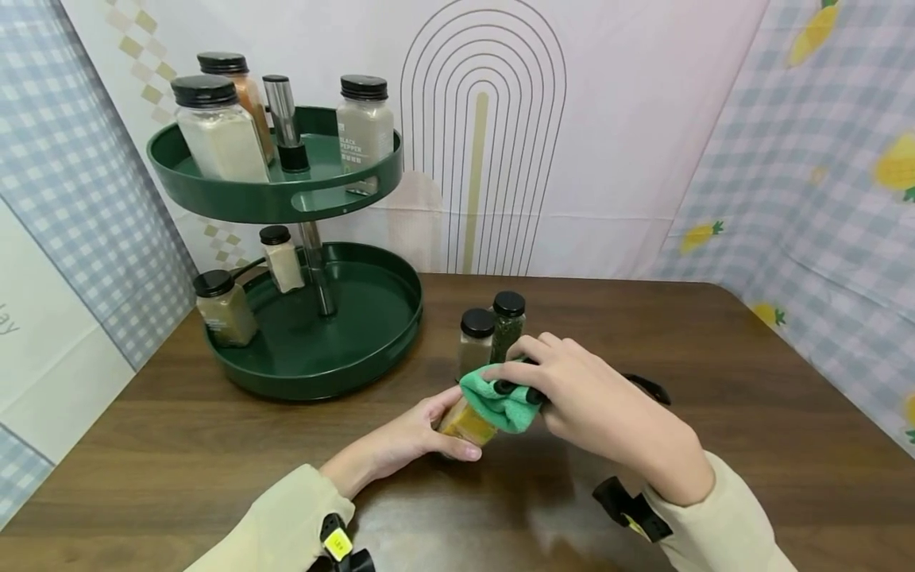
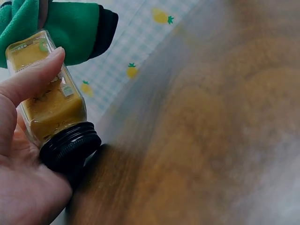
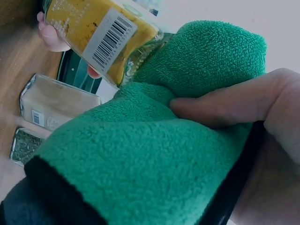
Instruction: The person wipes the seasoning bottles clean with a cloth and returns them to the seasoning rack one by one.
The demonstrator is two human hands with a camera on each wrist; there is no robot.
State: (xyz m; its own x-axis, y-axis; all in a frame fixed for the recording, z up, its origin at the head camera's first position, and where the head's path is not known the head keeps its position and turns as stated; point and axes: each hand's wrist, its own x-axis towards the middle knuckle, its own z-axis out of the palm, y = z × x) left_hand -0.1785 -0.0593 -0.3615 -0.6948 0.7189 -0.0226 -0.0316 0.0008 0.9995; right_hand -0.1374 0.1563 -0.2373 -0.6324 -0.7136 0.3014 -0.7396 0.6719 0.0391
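My left hand [image 1: 407, 437] grips a glass spice jar [image 1: 468, 425] of yellow powder, tilted above the table. Its black lid [image 2: 70, 145] points toward the palm in the left wrist view, and the thumb lies along the glass. A green terry cloth [image 1: 503, 401] with black edging is bunched in my right hand [image 1: 600, 397]. That cloth touches the jar's base end, as the right wrist view shows, where a barcode label [image 3: 110, 41] faces the camera. Just behind the hands stand a jar of pale powder [image 1: 475, 353] and a jar of green herbs [image 1: 506, 334].
A two-tier green turntable rack [image 1: 314, 385] stands at the left. Larger jars, including a black pepper jar [image 1: 364, 131], sit on its upper tier; two smaller jars are on the lower one. A black object [image 1: 646, 388] lies partly hidden behind the right hand.
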